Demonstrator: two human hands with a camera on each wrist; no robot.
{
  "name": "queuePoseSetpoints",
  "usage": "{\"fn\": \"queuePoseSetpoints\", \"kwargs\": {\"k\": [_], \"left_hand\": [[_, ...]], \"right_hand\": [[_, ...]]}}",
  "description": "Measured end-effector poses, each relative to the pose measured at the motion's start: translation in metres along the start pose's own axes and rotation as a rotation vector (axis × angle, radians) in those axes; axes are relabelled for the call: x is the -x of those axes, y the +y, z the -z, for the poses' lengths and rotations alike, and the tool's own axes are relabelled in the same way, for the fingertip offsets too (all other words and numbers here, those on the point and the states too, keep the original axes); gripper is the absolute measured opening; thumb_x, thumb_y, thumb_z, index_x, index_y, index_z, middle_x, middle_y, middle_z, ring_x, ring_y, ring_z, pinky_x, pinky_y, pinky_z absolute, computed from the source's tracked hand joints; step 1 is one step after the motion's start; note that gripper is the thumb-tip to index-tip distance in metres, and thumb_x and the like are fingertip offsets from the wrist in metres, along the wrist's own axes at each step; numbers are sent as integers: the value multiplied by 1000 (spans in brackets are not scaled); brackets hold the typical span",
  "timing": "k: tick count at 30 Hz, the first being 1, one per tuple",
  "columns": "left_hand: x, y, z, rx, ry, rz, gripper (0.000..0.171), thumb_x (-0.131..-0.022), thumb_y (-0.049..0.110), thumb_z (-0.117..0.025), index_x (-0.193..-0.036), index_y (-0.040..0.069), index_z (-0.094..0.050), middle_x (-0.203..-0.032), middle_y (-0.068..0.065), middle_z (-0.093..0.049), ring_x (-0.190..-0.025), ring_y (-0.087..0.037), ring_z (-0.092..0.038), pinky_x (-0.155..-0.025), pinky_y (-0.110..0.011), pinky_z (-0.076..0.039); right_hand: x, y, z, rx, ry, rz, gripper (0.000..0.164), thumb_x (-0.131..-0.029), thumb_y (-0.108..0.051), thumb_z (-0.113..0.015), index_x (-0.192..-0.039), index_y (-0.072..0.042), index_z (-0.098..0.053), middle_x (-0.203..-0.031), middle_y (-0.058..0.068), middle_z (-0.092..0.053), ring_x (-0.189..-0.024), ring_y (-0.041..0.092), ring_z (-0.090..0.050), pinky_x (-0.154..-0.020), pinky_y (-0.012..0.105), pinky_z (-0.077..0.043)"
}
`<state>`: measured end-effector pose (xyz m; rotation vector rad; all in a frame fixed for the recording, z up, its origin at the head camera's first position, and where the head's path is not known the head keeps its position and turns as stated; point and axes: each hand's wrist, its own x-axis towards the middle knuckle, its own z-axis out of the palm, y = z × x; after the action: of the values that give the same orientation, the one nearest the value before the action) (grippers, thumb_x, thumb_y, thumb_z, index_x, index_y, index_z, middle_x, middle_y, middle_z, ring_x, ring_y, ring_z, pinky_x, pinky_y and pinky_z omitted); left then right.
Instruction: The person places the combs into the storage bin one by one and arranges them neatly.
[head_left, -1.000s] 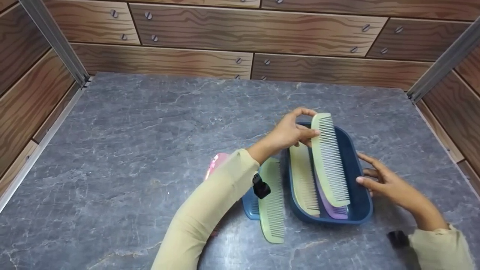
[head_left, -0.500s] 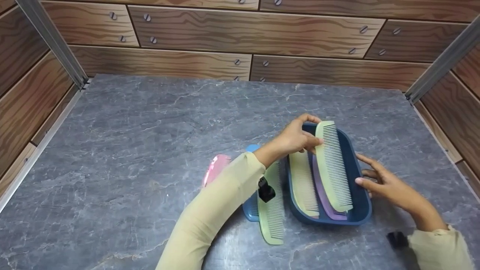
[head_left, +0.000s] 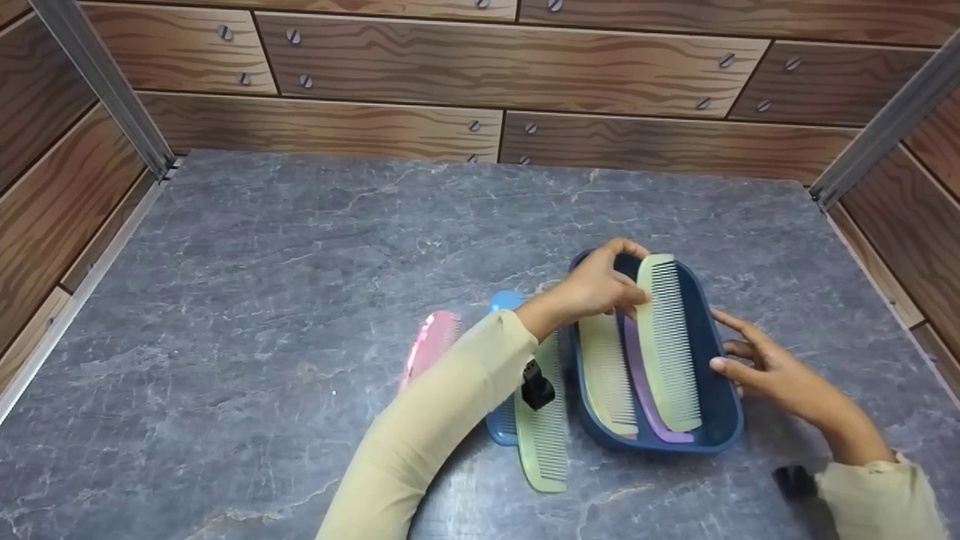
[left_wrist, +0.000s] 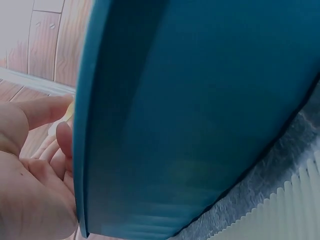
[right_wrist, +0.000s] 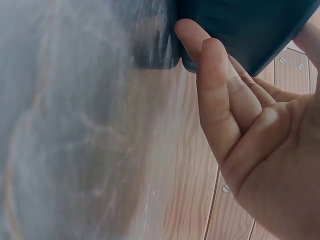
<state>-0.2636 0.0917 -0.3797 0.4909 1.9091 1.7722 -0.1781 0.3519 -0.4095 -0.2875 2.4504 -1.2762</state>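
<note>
One hand (head_left: 601,286) (the left) pinches a pale green comb (head_left: 664,345).

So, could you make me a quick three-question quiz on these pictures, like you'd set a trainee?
1. Fill in: in the head view, the rightmost pale green comb is pinched by the person's ____ fingers.
2. True or false: every comb in view is inside the blue bin.
3. In the head view, which colour shows just left of the pinched comb, partly hidden by it? A pink, B purple, C blue.

Key:
1. Left fingers.
2. False: the pink comb, for one, lies outside it.
3. B: the purple comb.
</note>
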Motion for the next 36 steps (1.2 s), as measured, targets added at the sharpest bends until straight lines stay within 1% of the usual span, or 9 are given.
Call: {"fn": "queuePoseSetpoints", "kwargs": {"k": [7, 14, 18, 21, 24, 28, 30, 33, 36], "left_hand": [[0, 0, 0, -38, -33, -2, 44, -82, 1, -65, -115, 19, -40, -88, -16, -70, -54, -12, -62, -45, -22, -32], [2, 1, 2, -59, -88, 3, 51, -80, -4, -65, -118, 16, -38, -82, -16, -67, -58, -15, -61, -49, -24, -36], [1, 1, 1, -77, -110, -6, 54, -79, -6, -65, -120, 14, -37, -88, -22, -68, -60, -15, -63, -48, -23, -35], [-1, 0, 0, -114, -102, -8, 55, -78, -7, -65, -121, 14, -37, -92, -23, -68, -58, -14, -63, -45, -20, -34], [-4, 1, -3, -252, -53, 12, 57, -77, -3, -69, -123, 16, -41, -90, -14, -69, -60, -13, -63, -46, -20, -38], [-7, 2, -5, -533, 26, 51, 59, -76, 11, -74, -125, 25, -46, -88, 4, -67, -71, -8, -63, -57, -20, -45], [-8, 2, -6, -638, 52, 64, 59, -75, 17, -76, -125, 29, -47, -89, 10, -65, -74, -6, -61, -61, -21, -45], [-10, 2, -7, -744, 73, 73, 60, -74, 22, -77, -125, 31, -47, -91, 14, -64, -77, -4, -60, -63, -21, -45], [-12, 1, -7, -814, 94, 81, 60, -73, 25, -77, -126, 32, -48, -90, 14, -63, -78, -5, -59, -64, -23, -45]], "right_hand": [[0, 0, 0, 2, 0, -4, 70, -95, -22, -50, -149, -18, -6, -136, 37, -34, -98, -8, -54, -72, 32, -53], [0, 0, 1, -10, -20, -5, 71, -96, -21, -49, -149, -17, -3, -138, 37, -31, -98, -9, -54, -72, 33, -53], [0, 0, 1, -8, -12, 3, 71, -96, -20, -49, -149, -15, -3, -137, 37, -33, -97, -8, -54, -71, 32, -53], [-1, 0, 0, -2, -10, 5, 70, -96, -20, -49, -149, -16, -4, -136, 36, -34, -98, -7, -54, -72, 32, -53], [-1, 0, 0, -2, -13, 10, 70, -96, -20, -49, -149, -16, -4, -135, 35, -35, -98, -7, -55, -72, 31, -53], [-1, 1, 1, -11, -15, 22, 69, -96, -19, -48, -149, -15, -4, -134, 35, -37, -97, -4, -57, -72, 31, -53], [0, 1, 0, -10, -15, 24, 69, -96, -19, -48, -149, -15, -4, -133, 35, -38, -96, -2, -58, -71, 31, -53], [-1, 1, 0, 3, -12, 19, 70, -96, -20, -49, -149, -15, -4, -133, 35, -39, -96, -3, -58, -72, 30, -53], [-1, 1, 0, 17, -8, 13, 71, -95, -21, -50, -149, -16, -4, -133, 35, -39, -96, -3, -57, -72, 30, -53]]}}
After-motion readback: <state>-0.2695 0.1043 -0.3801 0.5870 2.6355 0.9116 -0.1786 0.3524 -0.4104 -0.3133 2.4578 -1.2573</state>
